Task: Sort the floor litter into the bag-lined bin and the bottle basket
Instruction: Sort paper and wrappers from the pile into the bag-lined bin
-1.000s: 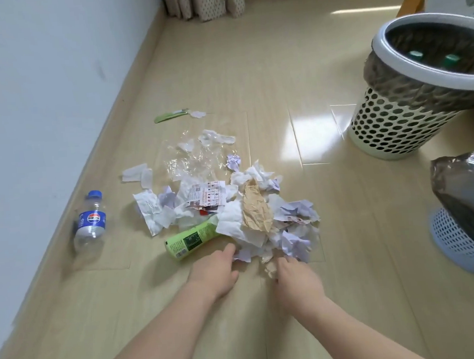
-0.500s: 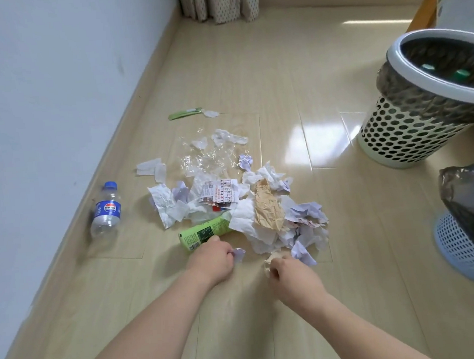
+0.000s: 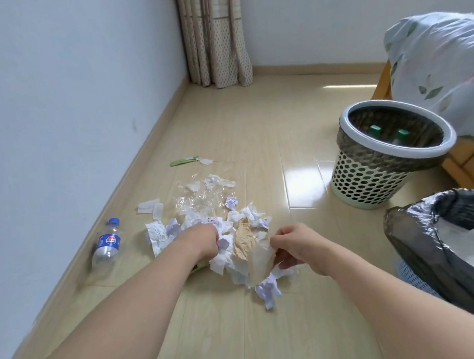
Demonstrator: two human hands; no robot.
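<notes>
Now our left hand (image 3: 203,242) clutches crumpled paper (image 3: 221,257) in the litter pile, while our right hand (image 3: 293,245) pinches a tissue (image 3: 260,264).

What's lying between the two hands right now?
In the head view, crumpled white tissue and a brown paper scrap lie between the left hand and right hand.
</notes>
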